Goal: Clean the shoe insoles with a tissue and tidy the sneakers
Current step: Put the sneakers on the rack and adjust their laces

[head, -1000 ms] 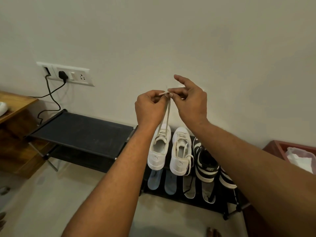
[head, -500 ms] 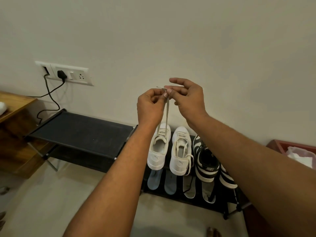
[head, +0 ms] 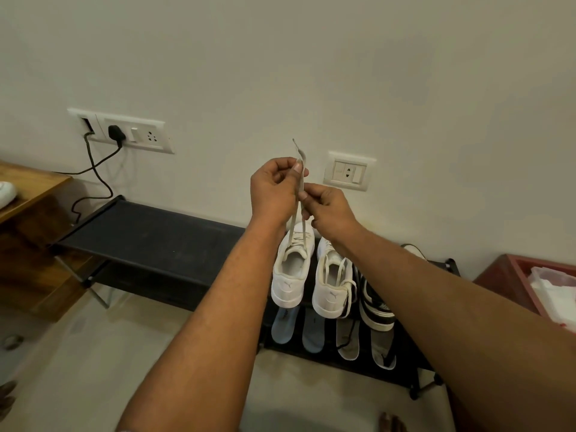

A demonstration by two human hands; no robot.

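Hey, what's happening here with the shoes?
A person is holding the laces of a white sneaker taut upward, the left hand pinching them higher and the right hand just below. The sneaker sits on a black shoe rack beside its mate and a black-and-white sneaker. Four insoles lie on the shelf below.

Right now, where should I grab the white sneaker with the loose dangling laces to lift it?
Take the white sneaker by its heel collar, from the front and above. Its heel faces you, overhanging the shoe rack, and its mouth opens upward, so a thumb could slip inside with fingers behind the heel. The striped sneaker and the other white sneaker crowd its sides.
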